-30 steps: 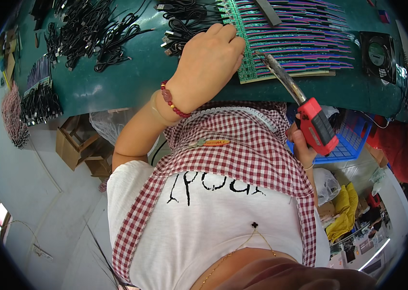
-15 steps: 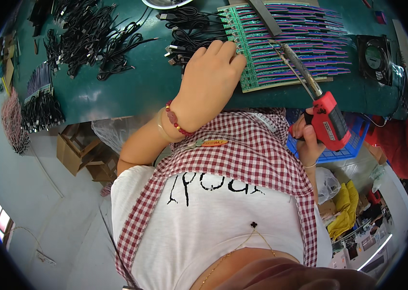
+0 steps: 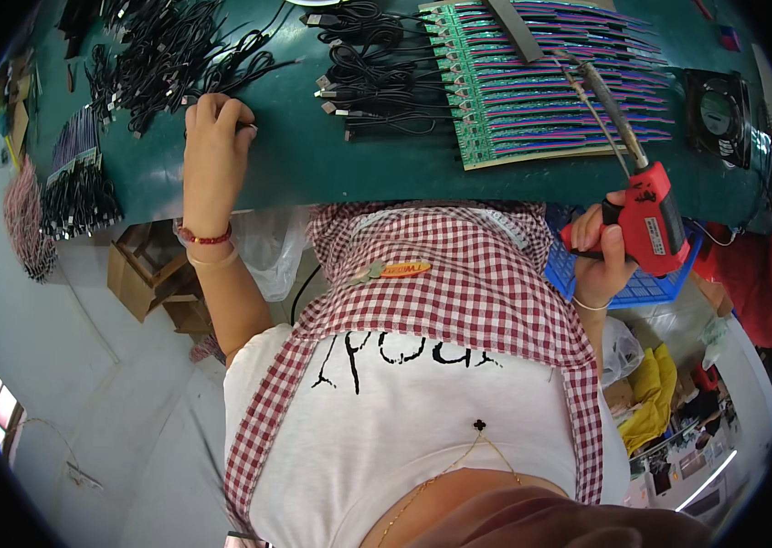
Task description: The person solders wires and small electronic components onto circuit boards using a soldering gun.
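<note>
My left hand [image 3: 214, 151] is at the near edge of a heap of black USB cables [image 3: 159, 68]. Its fingers are curled down, closed on a black USB cable that they mostly cover. Over at the right, my right hand [image 3: 603, 247] grips a red soldering gun [image 3: 646, 219], its long metal tip pointing up and left above the circuit boards. A panel of green circuit boards [image 3: 470, 110] lies flat on the table with rows of coloured wires running right. Several black cables [image 3: 363, 78] run to the panel's left edge. A grey metal bar [image 3: 516, 32] lies across the panel's wires.
A green table [image 3: 313, 173] spans the upper view. At its left lie bundled cables [image 3: 80, 196]; at its right stands a black fan [image 3: 717, 117]. Below are a blue basket [image 3: 628, 297] and cardboard boxes [image 3: 135, 274]. Someone in a red sleeve [image 3: 751, 283] is at the right.
My left hand has moved left from the circuit boards to the loose cables. The soldering gun, in my right hand, has shifted slightly right.
</note>
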